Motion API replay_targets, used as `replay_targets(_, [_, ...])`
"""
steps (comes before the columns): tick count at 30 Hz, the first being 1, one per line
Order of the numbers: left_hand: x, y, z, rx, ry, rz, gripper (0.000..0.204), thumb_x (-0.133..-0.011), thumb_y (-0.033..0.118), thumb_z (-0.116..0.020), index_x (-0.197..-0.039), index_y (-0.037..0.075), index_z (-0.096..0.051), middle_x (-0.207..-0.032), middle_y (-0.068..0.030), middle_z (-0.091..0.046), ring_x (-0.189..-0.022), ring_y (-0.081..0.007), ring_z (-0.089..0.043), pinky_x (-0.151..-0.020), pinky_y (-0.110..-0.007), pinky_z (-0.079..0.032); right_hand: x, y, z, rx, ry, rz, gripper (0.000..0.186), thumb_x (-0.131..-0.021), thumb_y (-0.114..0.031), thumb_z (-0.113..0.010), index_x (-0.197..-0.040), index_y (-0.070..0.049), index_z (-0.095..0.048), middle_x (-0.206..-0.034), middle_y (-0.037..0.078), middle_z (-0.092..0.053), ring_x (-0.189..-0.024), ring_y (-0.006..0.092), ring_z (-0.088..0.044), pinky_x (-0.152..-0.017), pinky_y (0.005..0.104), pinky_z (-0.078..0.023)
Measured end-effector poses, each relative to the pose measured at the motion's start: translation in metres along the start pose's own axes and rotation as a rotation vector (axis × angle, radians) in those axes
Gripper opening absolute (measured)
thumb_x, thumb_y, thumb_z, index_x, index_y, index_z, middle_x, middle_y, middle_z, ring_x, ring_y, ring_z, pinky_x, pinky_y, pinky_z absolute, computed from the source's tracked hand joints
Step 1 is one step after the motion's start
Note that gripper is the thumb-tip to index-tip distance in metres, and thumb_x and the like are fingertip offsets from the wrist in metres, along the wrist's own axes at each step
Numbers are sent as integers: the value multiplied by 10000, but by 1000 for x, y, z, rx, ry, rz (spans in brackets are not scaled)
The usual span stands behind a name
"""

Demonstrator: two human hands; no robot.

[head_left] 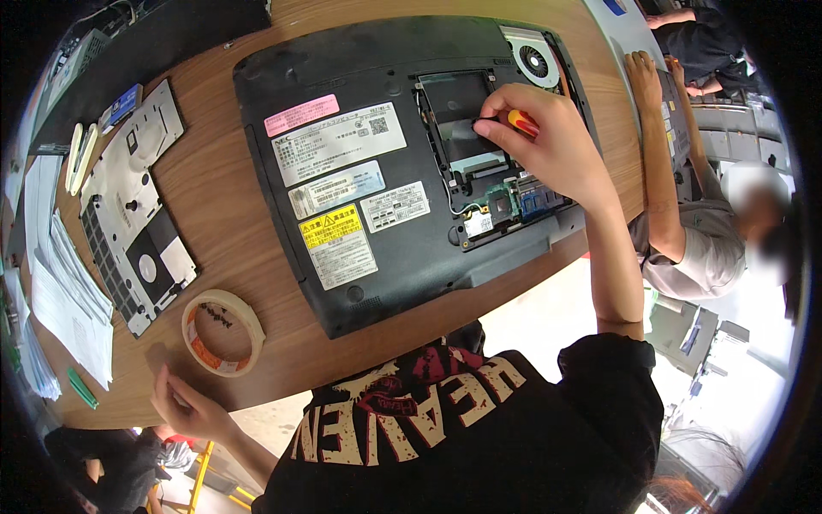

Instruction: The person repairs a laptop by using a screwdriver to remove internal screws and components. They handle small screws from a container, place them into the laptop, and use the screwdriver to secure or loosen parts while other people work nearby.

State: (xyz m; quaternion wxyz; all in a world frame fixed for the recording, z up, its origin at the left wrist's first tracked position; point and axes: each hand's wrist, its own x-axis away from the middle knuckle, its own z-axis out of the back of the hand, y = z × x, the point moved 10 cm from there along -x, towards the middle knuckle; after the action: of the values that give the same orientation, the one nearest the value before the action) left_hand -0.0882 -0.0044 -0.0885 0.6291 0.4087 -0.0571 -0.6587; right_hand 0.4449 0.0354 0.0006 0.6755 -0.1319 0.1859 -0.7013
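Observation:
A black laptop (257,176) lies upside down on the table with its bottom bays uncovered. Over the open drive bay, my right hand (548,141) is closed around a screwdriver (522,122) with a red and yellow handle. A small dark bit shows at its fingertips, too small to name. My left hand (193,411) rests by the near table edge, fingers apart and slightly bent, holding nothing. Closest to it is a tape roll (254,330) with several small dark screws (219,317) inside its ring. The laptop's fan (535,62) and green circuit board (499,206) are exposed.
On the wooden table (205,103), a removed cover panel (128,193) lies left of the laptop, beside paper stacks (64,291) and a green clip-like piece (83,388). A black case (171,47) stands behind. At the right, another person's hand (644,81) is over another device.

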Motion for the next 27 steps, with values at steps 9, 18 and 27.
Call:
replay_targets(9, [-2,3,2,-22,-3,-38,188,-1019,-12,-530,-1153,-75,-645,-1132,-141,-637,-982,-207,-661,-849,-306,-561,-2,1,-2,-43,1,-86,213,-868,-216,-759,-898,-12,-706,-797,149,-699,-719,285,-680,-689,353,-513])
replay_targets(18, [-4,11,4,-88,-9,-43,188,-1017,2,-545,-1152,-62,-659,-1117,-137,-650,-956,-210,-662,-834,-306,-558,-3,9,-8,-33,-6,-111,186,-875,-189,-745,-901,-12,-695,-724,102,-653,-650,192,-599,-644,314,-478])
replay_targets(27, [-6,6,7,-68,0,0,187,-1015,-3,-545,-1145,-74,-660,-1114,-143,-655,-966,-209,-664,-848,-310,-562,-6,8,-8,-60,-26,-125,205,-859,-219,-748,-881,-18,-712,-763,148,-697,-693,276,-679,-681,355,-519])
